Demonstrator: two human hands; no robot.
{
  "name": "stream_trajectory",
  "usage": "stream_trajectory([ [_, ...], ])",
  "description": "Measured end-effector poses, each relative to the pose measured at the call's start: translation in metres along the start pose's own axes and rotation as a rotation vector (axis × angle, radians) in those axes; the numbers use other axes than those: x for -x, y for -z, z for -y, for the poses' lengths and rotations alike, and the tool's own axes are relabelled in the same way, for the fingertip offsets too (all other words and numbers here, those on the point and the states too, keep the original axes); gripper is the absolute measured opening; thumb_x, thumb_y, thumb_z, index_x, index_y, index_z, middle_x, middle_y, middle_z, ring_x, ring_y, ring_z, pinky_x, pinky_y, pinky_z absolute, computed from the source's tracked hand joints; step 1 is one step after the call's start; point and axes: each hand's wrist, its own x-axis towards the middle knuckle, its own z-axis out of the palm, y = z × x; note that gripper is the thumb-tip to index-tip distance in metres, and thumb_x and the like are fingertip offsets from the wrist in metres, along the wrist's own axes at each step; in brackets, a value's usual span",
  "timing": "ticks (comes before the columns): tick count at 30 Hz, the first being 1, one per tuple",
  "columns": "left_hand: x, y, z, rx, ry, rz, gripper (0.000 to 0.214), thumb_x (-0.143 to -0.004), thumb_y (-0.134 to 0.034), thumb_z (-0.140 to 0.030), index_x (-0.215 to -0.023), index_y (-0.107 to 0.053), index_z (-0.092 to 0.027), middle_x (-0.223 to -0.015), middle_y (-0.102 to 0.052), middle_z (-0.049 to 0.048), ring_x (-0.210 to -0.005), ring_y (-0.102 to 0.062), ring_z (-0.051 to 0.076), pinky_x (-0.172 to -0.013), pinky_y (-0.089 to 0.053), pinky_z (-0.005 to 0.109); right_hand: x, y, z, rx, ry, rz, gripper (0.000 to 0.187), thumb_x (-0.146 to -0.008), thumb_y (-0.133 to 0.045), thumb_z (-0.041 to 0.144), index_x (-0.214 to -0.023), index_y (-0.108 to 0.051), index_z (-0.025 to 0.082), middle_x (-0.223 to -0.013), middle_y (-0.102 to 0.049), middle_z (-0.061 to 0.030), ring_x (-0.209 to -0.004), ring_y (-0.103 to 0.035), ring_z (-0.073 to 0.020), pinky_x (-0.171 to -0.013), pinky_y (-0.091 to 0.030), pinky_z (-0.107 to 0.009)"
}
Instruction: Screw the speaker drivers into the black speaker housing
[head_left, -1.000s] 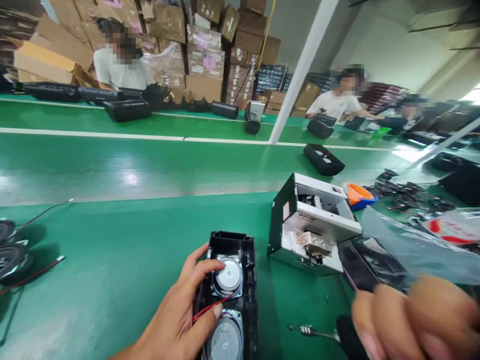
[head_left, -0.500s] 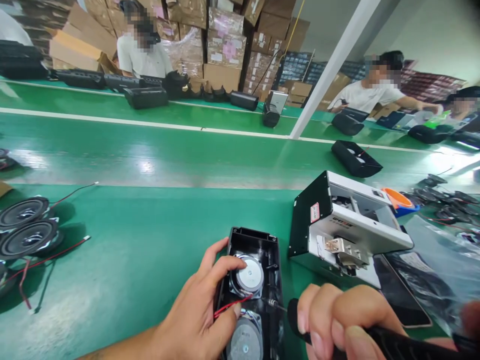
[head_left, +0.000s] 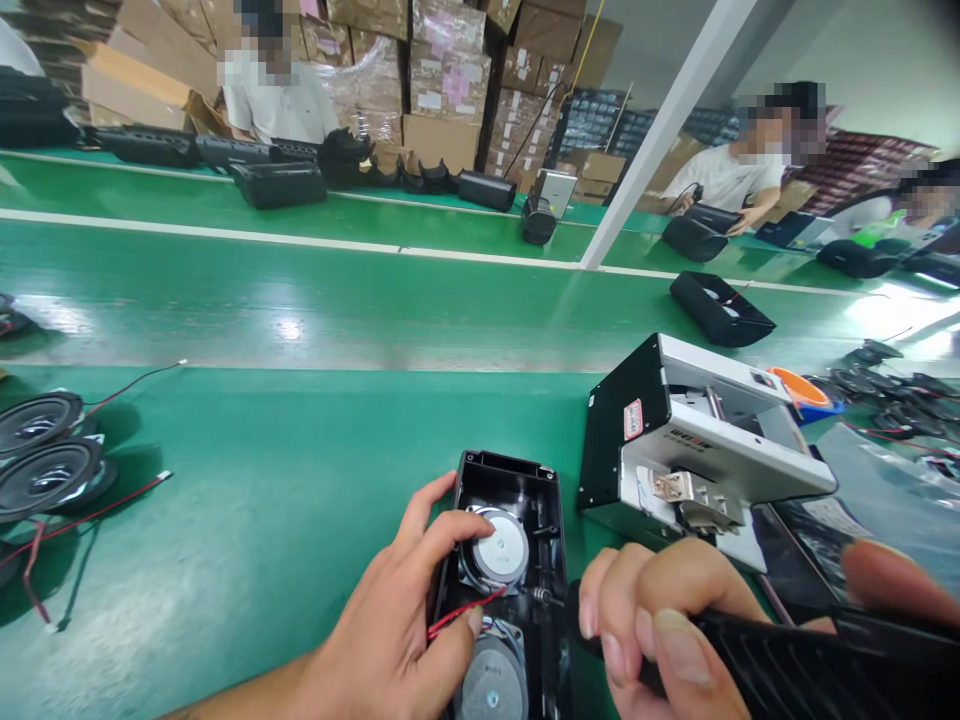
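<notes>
A black speaker housing (head_left: 545, 520) lies open side up at the bottom middle. In it sit two round speakers, the upper speaker (head_left: 500, 550) and the lower speaker (head_left: 491, 682), with red wires (head_left: 469, 608) between them. My left hand (head_left: 409, 590) grips the housing's left side, a fingertip on the upper speaker and the thumb by the wires. My right hand (head_left: 667, 620) is wrapped round a black electric screwdriver (head_left: 780, 660). Its thin bit points left into the housing, beside the upper speaker; the very tip is too small to make out.
A feeder machine (head_left: 705, 450) stands right of the housing, with plastic bags (head_left: 877, 490) and an orange-and-blue bowl (head_left: 806, 395) beyond. Loose speakers (head_left: 49, 475) with wires lie at left. Across the green bench (head_left: 300, 300) stand a white post (head_left: 667, 130), black housings (head_left: 724, 308) and co-workers.
My view has shifted slightly. The screwdriver and my right hand have moved a little left and up; my left hand stays on the housing. A co-worker at right has drawn an arm in.
</notes>
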Motion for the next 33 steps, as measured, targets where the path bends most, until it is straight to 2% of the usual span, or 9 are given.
stream_trajectory([
  [2, 0.0, 0.0, 0.001, 0.0, 0.003, 0.0, 0.049, -0.099, -0.057, -0.023, -0.146, -0.053, -0.038, -0.163, -0.048, 0.009, -0.16, -0.045, 0.037, -0.103, -0.064, 0.049, -0.005, -0.006, -0.002, -0.042, 0.018, -0.054, 0.009, -0.109, -0.062, 0.024, -0.113, -0.066, 0.032, -0.065, -0.055, 0.0059, -0.051, -0.054, -0.0136, -0.053, -0.05, -0.029],
  [4, 0.001, -0.001, 0.001, 0.007, -0.008, -0.001, 0.051, -0.099, -0.057, -0.022, -0.147, -0.053, -0.038, -0.165, -0.046, 0.0089, -0.161, -0.043, 0.038, -0.106, -0.063, 0.05, -0.012, -0.011, -0.002, -0.102, 0.013, -0.074, 0.042, -0.109, -0.064, 0.02, -0.143, -0.055, 0.042, -0.07, -0.055, 0.0089, -0.051, -0.053, -0.0118, -0.054, -0.052, -0.028],
  [6, 0.001, -0.001, 0.0, 0.016, -0.018, -0.001, 0.052, -0.099, -0.057, -0.022, -0.148, -0.053, -0.038, -0.167, -0.044, 0.0087, -0.161, -0.043, 0.037, -0.11, -0.06, 0.051, -0.02, -0.014, -0.003, -0.16, -0.017, -0.059, 0.055, -0.109, -0.066, 0.02, -0.153, -0.047, 0.047, -0.072, -0.055, 0.0102, -0.05, -0.051, -0.0101, -0.051, -0.051, -0.025],
  [11, 0.001, 0.0, -0.007, 0.026, 0.011, 0.018, 0.047, -0.104, -0.053, -0.023, -0.149, -0.053, -0.039, -0.169, -0.044, 0.0068, -0.164, -0.039, 0.035, -0.121, -0.052, 0.054, -0.031, -0.011, -0.005, -0.24, -0.061, 0.033, 0.05, -0.107, -0.068, 0.017, -0.146, -0.052, 0.044, -0.074, -0.056, 0.0105, -0.05, -0.049, -0.0077, -0.049, -0.05, -0.02],
  [16, -0.001, 0.002, -0.012, 0.042, 0.025, 0.028, 0.04, -0.109, -0.051, -0.027, -0.148, -0.055, -0.037, -0.169, -0.045, 0.0074, -0.166, -0.036, 0.035, -0.12, -0.052, 0.053, -0.027, -0.008, -0.01, -0.248, -0.071, 0.085, 0.05, -0.108, -0.068, 0.018, -0.148, -0.051, 0.043, -0.076, -0.055, 0.0097, -0.054, -0.049, -0.0074, -0.052, -0.049, -0.021],
  [19, -0.002, 0.003, -0.014, 0.05, 0.01, 0.037, 0.04, -0.11, -0.05, -0.029, -0.148, -0.053, -0.041, -0.168, -0.047, 0.0049, -0.165, -0.036, 0.034, -0.12, -0.052, 0.052, -0.022, -0.007, -0.012, -0.215, -0.057, 0.096, 0.049, -0.11, -0.067, 0.019, -0.149, -0.051, 0.044, -0.079, -0.055, 0.0087, -0.058, -0.05, -0.008, -0.056, -0.048, -0.024],
  [24, -0.002, 0.002, -0.016, 0.038, 0.026, 0.028, 0.039, -0.112, -0.048, -0.031, -0.149, -0.052, -0.042, -0.172, -0.045, 0.0041, -0.163, -0.04, 0.036, -0.123, -0.049, 0.057, -0.014, -0.002, -0.018, -0.173, -0.043, 0.109, 0.052, -0.108, -0.068, 0.018, -0.149, -0.05, 0.044, -0.083, -0.057, 0.0065, -0.058, -0.05, -0.01, -0.056, -0.048, -0.026],
  [29, -0.001, 0.0, -0.009, 0.026, 0.036, -0.013, 0.034, -0.115, -0.048, -0.041, -0.148, -0.056, -0.044, -0.175, -0.044, 0.0009, -0.161, -0.045, 0.035, -0.127, -0.049, 0.056, -0.004, 0.001, -0.029, -0.111, -0.074, 0.094, 0.017, -0.106, -0.07, 0.027, -0.121, -0.064, 0.029, -0.078, -0.053, 0.0037, -0.057, -0.05, -0.0125, -0.052, -0.049, -0.028],
  [33, 0.002, 0.003, 0.008, -0.022, -0.009, -0.055, 0.038, -0.111, -0.055, -0.047, -0.149, -0.063, -0.042, -0.173, -0.049, 0.0041, -0.154, -0.055, 0.038, -0.121, -0.058, 0.054, -0.001, -0.008, -0.033, -0.055, -0.029, 0.061, 0.01, -0.104, -0.071, 0.027, -0.113, -0.067, 0.025, -0.078, -0.057, 0.0023, -0.058, -0.053, -0.0129, -0.05, -0.049, -0.027],
])
